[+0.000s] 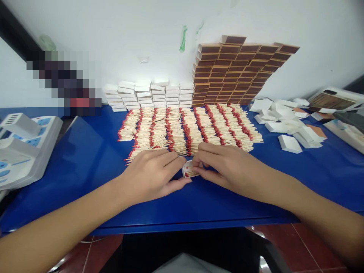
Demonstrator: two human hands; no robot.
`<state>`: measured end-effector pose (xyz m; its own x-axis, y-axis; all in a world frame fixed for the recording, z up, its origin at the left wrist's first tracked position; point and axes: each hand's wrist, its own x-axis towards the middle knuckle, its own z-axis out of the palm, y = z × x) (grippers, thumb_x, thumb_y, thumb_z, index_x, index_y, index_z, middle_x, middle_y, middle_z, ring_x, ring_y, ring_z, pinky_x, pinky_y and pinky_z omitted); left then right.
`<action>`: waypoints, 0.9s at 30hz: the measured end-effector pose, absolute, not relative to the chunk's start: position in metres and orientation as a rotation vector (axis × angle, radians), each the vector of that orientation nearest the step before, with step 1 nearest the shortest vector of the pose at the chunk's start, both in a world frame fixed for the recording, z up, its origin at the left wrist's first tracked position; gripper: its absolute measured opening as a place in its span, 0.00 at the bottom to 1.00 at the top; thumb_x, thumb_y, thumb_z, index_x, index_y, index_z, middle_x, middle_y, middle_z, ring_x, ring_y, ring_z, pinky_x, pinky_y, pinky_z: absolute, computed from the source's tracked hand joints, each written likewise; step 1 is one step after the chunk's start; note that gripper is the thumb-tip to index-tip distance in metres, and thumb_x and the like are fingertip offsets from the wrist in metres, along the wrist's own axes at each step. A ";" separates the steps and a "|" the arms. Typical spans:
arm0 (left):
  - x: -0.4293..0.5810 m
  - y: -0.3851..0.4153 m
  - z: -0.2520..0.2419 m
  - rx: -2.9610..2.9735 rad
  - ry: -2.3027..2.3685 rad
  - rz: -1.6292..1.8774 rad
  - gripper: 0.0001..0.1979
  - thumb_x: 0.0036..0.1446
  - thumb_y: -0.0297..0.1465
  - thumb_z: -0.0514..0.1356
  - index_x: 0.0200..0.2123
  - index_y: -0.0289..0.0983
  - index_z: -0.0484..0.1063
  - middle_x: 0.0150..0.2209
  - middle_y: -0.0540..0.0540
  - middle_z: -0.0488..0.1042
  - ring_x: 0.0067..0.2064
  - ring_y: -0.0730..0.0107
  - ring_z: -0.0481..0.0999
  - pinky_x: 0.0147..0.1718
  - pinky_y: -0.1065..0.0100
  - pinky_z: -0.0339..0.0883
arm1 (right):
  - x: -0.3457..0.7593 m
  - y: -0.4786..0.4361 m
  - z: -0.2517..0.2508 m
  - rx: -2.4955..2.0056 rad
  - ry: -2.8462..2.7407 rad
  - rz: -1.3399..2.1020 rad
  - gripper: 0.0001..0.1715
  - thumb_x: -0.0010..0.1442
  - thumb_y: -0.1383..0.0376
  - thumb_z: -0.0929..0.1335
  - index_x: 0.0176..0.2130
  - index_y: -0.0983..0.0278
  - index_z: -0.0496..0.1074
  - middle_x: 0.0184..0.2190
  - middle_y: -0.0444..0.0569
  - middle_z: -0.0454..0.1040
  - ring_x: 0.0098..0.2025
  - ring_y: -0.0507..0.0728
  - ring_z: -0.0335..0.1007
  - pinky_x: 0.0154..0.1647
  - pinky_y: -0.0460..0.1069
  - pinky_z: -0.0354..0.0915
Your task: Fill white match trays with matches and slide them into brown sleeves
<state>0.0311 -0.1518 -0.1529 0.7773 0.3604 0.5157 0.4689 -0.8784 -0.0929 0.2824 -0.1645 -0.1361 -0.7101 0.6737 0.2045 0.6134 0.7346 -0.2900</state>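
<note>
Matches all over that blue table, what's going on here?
A person's left hand and right hand together hold a small white tray with matches inside, on the blue table. Behind lie rows of red-tipped matches, then stacked white trays and brown sleeves against the wall.

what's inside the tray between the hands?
Red-tipped matches lie in the tray. The left hand and right hand hold and cover its ends, so how full it is can't be seen.

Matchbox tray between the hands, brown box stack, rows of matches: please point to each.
Matchbox tray (189, 172): head view, its open inside.
Brown box stack (227, 79): head view, middle of front.
Rows of matches (187, 129): head view, a middle row.
</note>
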 end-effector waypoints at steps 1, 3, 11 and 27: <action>0.031 -0.151 -0.153 -2.760 -0.658 -0.742 0.15 0.69 0.42 0.62 0.39 0.35 0.76 0.30 0.50 0.77 0.30 0.70 0.76 0.28 0.65 0.66 | 0.285 -0.163 -0.134 -0.997 -2.608 0.297 0.09 0.75 0.61 0.65 0.42 0.62 0.72 0.41 0.49 0.75 0.38 0.56 0.74 0.37 0.51 0.66; 0.029 -0.150 -0.153 -2.778 -0.682 -0.763 0.14 0.68 0.42 0.63 0.42 0.35 0.77 0.31 0.50 0.78 0.30 0.71 0.77 0.29 0.66 0.67 | 0.291 -0.160 -0.129 -1.004 -2.546 0.275 0.08 0.74 0.62 0.65 0.43 0.61 0.72 0.41 0.49 0.75 0.37 0.55 0.72 0.37 0.50 0.65; 0.020 -0.141 -0.141 -3.019 -0.989 -0.988 0.14 0.58 0.36 0.70 0.46 0.37 0.80 0.25 0.57 0.71 0.24 0.80 0.68 0.25 0.73 0.61 | 0.320 -0.145 -0.121 -1.134 -2.595 0.182 0.07 0.72 0.63 0.66 0.40 0.60 0.71 0.38 0.48 0.75 0.36 0.56 0.72 0.36 0.51 0.62; 0.022 -0.144 -0.143 -3.237 -0.913 -0.771 0.11 0.59 0.38 0.69 0.41 0.38 0.81 0.26 0.55 0.72 0.26 0.79 0.70 0.27 0.72 0.61 | 0.300 -0.150 -0.140 -1.245 -2.674 0.167 0.05 0.71 0.63 0.68 0.41 0.62 0.73 0.39 0.47 0.75 0.37 0.57 0.73 0.35 0.51 0.61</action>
